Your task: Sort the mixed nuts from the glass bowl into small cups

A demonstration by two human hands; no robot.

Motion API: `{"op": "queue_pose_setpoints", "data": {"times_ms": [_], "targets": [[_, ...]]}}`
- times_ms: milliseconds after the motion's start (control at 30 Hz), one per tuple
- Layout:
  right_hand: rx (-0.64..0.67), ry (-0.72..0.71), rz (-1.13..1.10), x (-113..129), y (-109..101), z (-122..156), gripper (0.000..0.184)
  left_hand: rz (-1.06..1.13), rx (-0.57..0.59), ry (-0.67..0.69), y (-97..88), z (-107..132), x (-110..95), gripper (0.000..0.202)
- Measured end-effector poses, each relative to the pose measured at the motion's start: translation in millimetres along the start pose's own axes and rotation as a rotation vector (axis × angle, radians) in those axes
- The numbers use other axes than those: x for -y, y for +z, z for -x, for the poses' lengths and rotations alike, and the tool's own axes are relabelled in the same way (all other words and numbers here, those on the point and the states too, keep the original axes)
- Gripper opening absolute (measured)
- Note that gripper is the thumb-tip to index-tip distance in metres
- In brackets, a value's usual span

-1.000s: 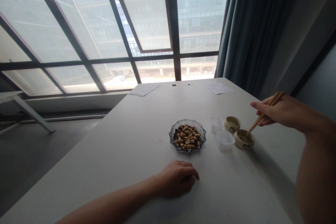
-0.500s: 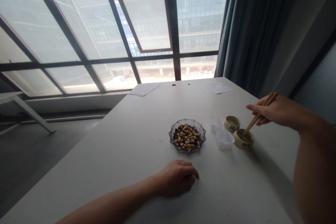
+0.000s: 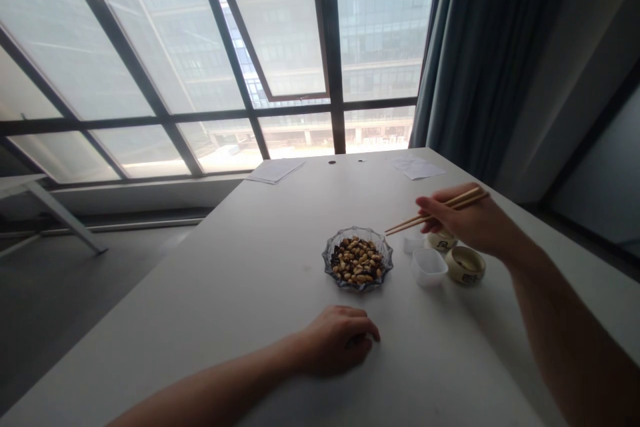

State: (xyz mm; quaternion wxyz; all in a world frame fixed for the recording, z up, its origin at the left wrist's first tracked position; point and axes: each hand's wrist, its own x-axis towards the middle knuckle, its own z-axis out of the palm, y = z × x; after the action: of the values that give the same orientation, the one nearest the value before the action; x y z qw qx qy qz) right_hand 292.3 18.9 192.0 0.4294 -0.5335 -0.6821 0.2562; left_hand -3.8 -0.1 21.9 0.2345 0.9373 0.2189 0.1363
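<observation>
Right hand [image 3: 470, 221]: right of centre in the frame, above the small cups, its fingers grasping the chopsticks [image 3: 403, 225].
Chopsticks: a wooden pair, almost level, the tips pointing left and ending near the upper right rim of the glass dish [image 3: 384, 270].
Glass dish: centre of the frame, on the desk [image 3: 240, 280], full of nuts.
Left hand [image 3: 334, 341]: lower centre, resting on the desk, fingers curled in.
Cups: two clear plastic cups [image 3: 429, 267] and two ceramic cups [image 3: 465, 265], just right of the dish.

The right hand [image 3: 470, 220] hides part of the far cup [image 3: 443, 241]. The near cup's [image 3: 465, 265] marks are too small to read.
</observation>
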Motion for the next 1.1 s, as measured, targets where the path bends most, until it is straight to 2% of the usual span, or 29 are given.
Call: {"op": "queue_pose_setpoints", "data": {"times_ms": [133, 233, 600, 800, 967, 1100], "targets": [[0.166, -0.081, 0.066, -8.7, 30.1, -6.5, 0.046, 0.0, 0.004, 0.001, -0.7, 0.6, 0.0, 0.029], [0.213, -0.111, 0.099, -16.5, 42.3, -11.0, 0.051, 0.005, 0.007, 0.004, -1.0, 0.6, 0.3, 0.028], [0.245, -0.081, 0.151, -20.7, 54.3, -14.7, 0.046, 0.018, 0.009, 0.011, 0.2, 1.4, 2.5, 0.028], [0.242, -0.092, 0.143, -25.7, 61.0, -14.2, 0.053, 0.011, 0.009, 0.009, 0.2, 0.8, 1.6, 0.029], [0.185, -0.124, 0.158, -17.4, 54.3, -11.5, 0.053, 0.009, 0.016, 0.01, -1.6, 1.0, 0.7, 0.028], [0.132, -0.087, 0.12, -6.2, 27.9, -3.8, 0.046, 0.007, 0.012, 0.008, -1.5, 1.0, 0.4, 0.028]]}}
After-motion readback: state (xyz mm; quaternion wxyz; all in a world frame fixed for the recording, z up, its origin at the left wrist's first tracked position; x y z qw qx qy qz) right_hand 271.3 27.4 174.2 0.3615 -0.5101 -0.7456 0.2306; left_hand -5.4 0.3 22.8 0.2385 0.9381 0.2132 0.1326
